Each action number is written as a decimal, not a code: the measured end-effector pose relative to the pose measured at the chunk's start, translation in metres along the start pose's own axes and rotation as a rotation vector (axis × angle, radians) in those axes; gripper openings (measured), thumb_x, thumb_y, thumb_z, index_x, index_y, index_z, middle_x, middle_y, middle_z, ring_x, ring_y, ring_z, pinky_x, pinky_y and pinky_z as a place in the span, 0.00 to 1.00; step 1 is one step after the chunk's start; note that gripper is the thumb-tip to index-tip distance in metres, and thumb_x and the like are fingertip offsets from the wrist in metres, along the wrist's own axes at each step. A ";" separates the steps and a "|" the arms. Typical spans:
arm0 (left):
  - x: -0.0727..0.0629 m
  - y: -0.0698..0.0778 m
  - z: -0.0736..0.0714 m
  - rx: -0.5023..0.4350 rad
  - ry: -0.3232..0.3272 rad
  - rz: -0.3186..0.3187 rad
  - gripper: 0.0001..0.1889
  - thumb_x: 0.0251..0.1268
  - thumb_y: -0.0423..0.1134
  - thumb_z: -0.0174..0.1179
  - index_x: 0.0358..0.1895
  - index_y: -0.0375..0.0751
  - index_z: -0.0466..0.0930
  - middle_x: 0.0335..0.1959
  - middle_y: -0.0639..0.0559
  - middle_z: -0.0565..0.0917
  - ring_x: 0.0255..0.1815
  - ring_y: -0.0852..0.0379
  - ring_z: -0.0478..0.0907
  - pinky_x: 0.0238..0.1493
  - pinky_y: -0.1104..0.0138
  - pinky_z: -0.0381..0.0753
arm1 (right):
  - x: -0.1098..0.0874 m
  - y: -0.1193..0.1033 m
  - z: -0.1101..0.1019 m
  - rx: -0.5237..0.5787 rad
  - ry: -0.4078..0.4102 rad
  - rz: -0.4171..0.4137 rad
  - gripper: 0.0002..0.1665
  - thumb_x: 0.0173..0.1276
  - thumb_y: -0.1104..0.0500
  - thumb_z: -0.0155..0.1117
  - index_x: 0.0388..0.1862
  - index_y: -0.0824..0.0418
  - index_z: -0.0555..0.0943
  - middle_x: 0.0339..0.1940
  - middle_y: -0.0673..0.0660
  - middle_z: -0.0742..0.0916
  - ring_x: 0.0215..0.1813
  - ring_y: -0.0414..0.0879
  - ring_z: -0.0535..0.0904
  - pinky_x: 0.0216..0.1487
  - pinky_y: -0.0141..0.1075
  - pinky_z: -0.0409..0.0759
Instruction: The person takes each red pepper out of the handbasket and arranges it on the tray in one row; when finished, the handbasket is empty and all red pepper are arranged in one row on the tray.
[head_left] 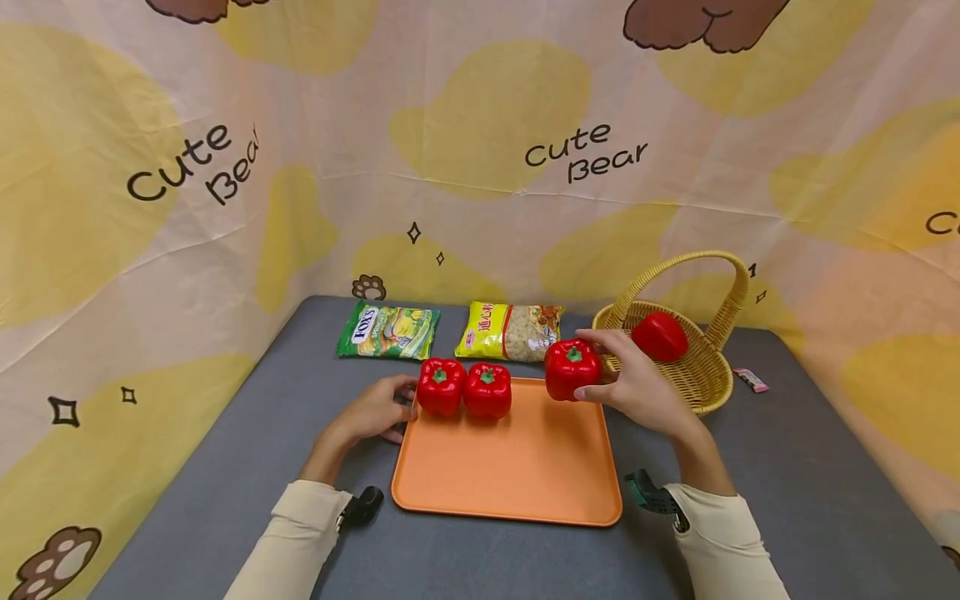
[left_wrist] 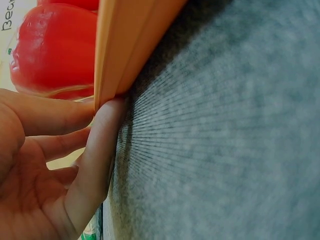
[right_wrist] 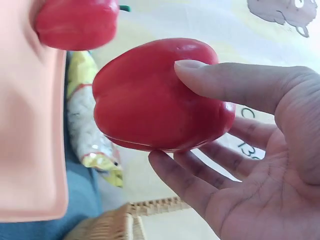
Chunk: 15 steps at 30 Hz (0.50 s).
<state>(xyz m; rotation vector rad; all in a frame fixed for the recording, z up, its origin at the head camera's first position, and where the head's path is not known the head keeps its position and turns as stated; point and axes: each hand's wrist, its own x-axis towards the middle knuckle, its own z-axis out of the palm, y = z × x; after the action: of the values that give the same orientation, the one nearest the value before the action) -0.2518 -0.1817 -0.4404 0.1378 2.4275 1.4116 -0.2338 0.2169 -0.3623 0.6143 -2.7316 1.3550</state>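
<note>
Over the tray [head_left: 510,475], far right corner, we have the right hand [head_left: 637,385] gripping a pepper [head_left: 570,371], fingers spread to its width. Only left wrist view shows us the left hand [head_left: 373,407] pinching tray edge, thumb to finger.

On the grey desk [head_left: 802,508], a green FOX'S bag [head_left: 388,332] lies beyond the left hand [head_left: 377,408], a yellow packet [head_left: 511,331] between it and the right hand [head_left: 641,387] but farther off, a pink wrapper [head_left: 752,380] to the latter's right.
</note>
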 end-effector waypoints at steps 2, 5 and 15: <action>0.000 0.000 0.000 -0.001 -0.003 0.002 0.31 0.70 0.28 0.60 0.76 0.28 0.67 0.61 0.34 0.78 0.48 0.48 0.83 0.34 0.56 0.93 | 0.001 0.001 0.004 -0.012 0.011 0.005 0.48 0.59 0.64 0.81 0.78 0.62 0.71 0.71 0.66 0.74 0.71 0.64 0.71 0.67 0.66 0.79; -0.001 0.001 -0.001 -0.004 -0.005 0.007 0.31 0.70 0.29 0.60 0.76 0.28 0.67 0.61 0.34 0.78 0.49 0.48 0.83 0.34 0.56 0.93 | 0.003 0.003 0.011 -0.021 0.031 0.007 0.49 0.58 0.63 0.82 0.78 0.62 0.71 0.70 0.66 0.74 0.70 0.64 0.71 0.69 0.66 0.77; 0.000 0.000 0.000 -0.011 -0.015 0.010 0.31 0.71 0.29 0.60 0.76 0.28 0.67 0.62 0.33 0.78 0.49 0.48 0.83 0.34 0.56 0.93 | 0.012 0.016 0.030 -0.019 0.061 0.004 0.49 0.57 0.63 0.84 0.77 0.63 0.73 0.69 0.65 0.78 0.69 0.62 0.74 0.69 0.63 0.77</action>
<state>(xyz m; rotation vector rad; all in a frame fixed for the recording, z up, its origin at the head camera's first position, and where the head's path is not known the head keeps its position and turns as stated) -0.2516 -0.1821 -0.4403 0.1582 2.4098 1.4235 -0.2462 0.1985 -0.3902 0.5565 -2.6959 1.3243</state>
